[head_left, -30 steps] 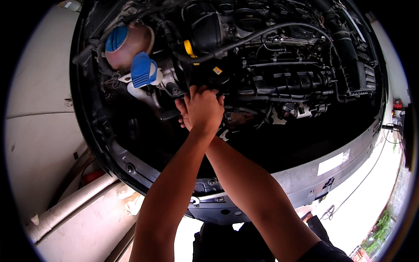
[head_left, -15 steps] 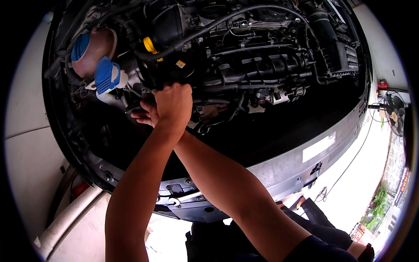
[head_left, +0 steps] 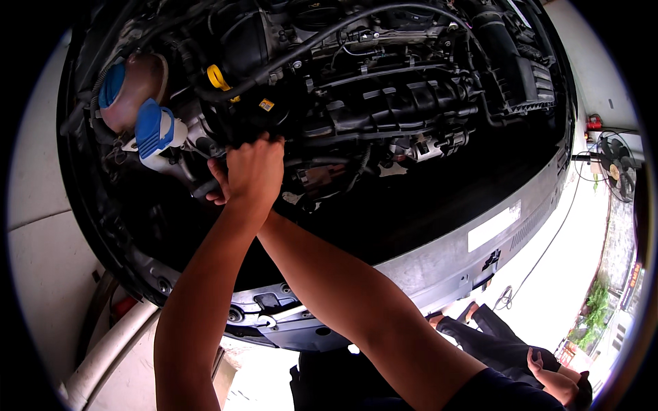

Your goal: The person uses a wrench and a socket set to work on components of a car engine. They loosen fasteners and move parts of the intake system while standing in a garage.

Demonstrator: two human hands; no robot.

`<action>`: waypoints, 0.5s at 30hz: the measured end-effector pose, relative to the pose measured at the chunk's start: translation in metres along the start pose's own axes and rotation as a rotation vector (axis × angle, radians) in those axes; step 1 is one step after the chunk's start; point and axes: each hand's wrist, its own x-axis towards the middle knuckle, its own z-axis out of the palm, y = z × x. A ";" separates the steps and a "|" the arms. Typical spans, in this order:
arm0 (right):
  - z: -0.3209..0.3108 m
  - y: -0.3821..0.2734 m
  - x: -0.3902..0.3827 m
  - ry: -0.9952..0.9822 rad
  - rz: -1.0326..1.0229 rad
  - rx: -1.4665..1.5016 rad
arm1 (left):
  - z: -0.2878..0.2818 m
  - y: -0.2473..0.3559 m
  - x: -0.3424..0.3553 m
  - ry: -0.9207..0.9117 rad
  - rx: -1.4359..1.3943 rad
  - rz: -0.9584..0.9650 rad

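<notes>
Both my arms reach into a car's engine bay and cross at the wrists. My left hand (head_left: 255,168) is on top, back upward, its fingers curled down beside the round black cover (head_left: 264,113); what they grip is hidden. Beneath it comes my right hand (head_left: 218,183), mostly covered by the left. Its visible fingers are bent around something I cannot make out, near a dark, rod-like end (head_left: 204,189). Just left of the hands stand a white filler neck with a blue cap (head_left: 155,129) and a pinkish reservoir (head_left: 145,89) with a blue lid.
A yellow loop handle (head_left: 218,77) and a thick black hose (head_left: 288,63) lie beyond my hands. The black ribbed manifold (head_left: 397,106) spans the middle. A grey front crossmember (head_left: 439,257) curves below my arms. Another person's legs (head_left: 480,335) and hand show at lower right.
The whole view has shifted slightly, so the engine sits further left. My right hand's fingers are more bent and more hidden under the left. The other person's hand has come into sight.
</notes>
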 end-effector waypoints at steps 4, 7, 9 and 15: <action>-0.001 0.001 0.003 0.015 -0.018 -0.050 | -0.007 0.008 0.005 -0.053 0.000 -0.041; -0.003 0.004 0.004 0.024 -0.023 -0.086 | -0.006 0.007 0.005 -0.074 -0.016 -0.051; -0.003 0.006 0.004 0.029 -0.028 -0.114 | -0.006 0.003 0.004 -0.052 -0.073 -0.037; -0.004 0.009 0.004 0.051 -0.045 -0.214 | -0.004 0.001 0.006 -0.091 -0.026 -0.018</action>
